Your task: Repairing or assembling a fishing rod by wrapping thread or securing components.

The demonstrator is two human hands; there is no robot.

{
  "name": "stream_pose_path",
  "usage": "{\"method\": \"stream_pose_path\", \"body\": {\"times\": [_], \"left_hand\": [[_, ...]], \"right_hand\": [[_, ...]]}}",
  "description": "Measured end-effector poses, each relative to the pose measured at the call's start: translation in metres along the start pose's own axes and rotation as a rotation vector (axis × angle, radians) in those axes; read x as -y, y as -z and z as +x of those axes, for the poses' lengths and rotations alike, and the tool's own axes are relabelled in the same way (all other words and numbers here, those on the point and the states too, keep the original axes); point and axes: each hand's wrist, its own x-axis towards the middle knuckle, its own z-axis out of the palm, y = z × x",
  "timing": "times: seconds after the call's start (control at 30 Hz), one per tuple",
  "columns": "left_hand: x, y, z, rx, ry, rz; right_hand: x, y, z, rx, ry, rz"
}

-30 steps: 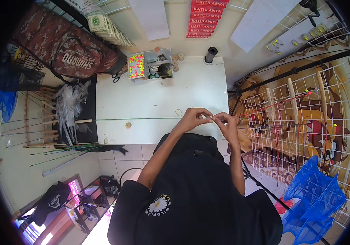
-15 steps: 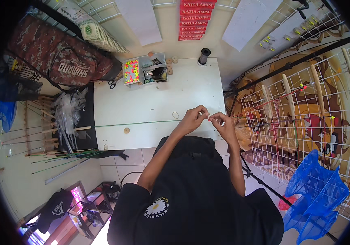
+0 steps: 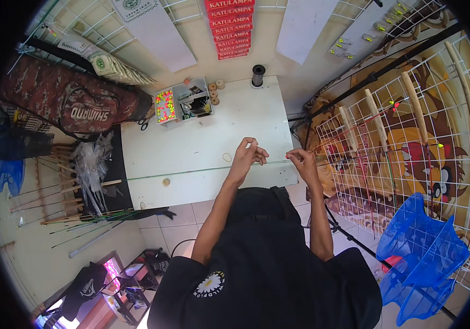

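Over the right half of the white table, my left hand [image 3: 247,159] has its fingers curled in; anything pinched there is too small to make out. Across a short gap to the right, my right hand [image 3: 305,163] pinches a tiny red bead-like piece [image 3: 288,156] between thumb and fingertips. A thin green fishing rod [image 3: 191,171] runs across the table and passes by both hands. Its pale wooden handle [image 3: 106,183] sticks out past the table's left edge. A rubber band [image 3: 227,157] lies just left of my left hand.
On the white table [image 3: 213,131] stand a divided box [image 3: 194,117] with bright small floats, scissors [image 3: 144,125], wooden discs [image 3: 214,94] and a dark spool [image 3: 257,75]. Another disc [image 3: 166,182] lies near the front. A rod rack grid [image 3: 388,164] and blue net [image 3: 424,263] are on the right.
My hands, fingertips together before, have moved apart, the left one going left. The red piece now shows clearly in my right fingertips. The whole view has shifted and tilted slightly.
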Motion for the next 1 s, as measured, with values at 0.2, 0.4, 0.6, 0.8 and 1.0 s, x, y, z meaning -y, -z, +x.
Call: {"method": "stream_pose_path", "body": {"times": [0.2, 0.4, 0.6, 0.8, 1.0], "left_hand": [[0.004, -0.024, 0.002, -0.174, -0.05, -0.142], [0.007, -0.038, 0.009, -0.264, -0.125, -0.196], [0.009, -0.051, 0.017, -0.314, -0.204, -0.227], [0.011, -0.072, 0.022, -0.251, -0.246, -0.211], [0.025, -0.086, 0.028, -0.27, -0.378, -0.23]], "right_hand": [[-0.012, 0.012, 0.003, 0.013, 0.024, 0.02], [-0.029, 0.025, 0.002, 0.019, -0.013, 0.087], [-0.044, 0.036, 0.005, -0.012, 0.011, 0.165], [-0.048, 0.043, 0.01, 0.005, 0.053, 0.112], [-0.05, 0.048, 0.01, 0.053, 0.019, 0.141]]}}
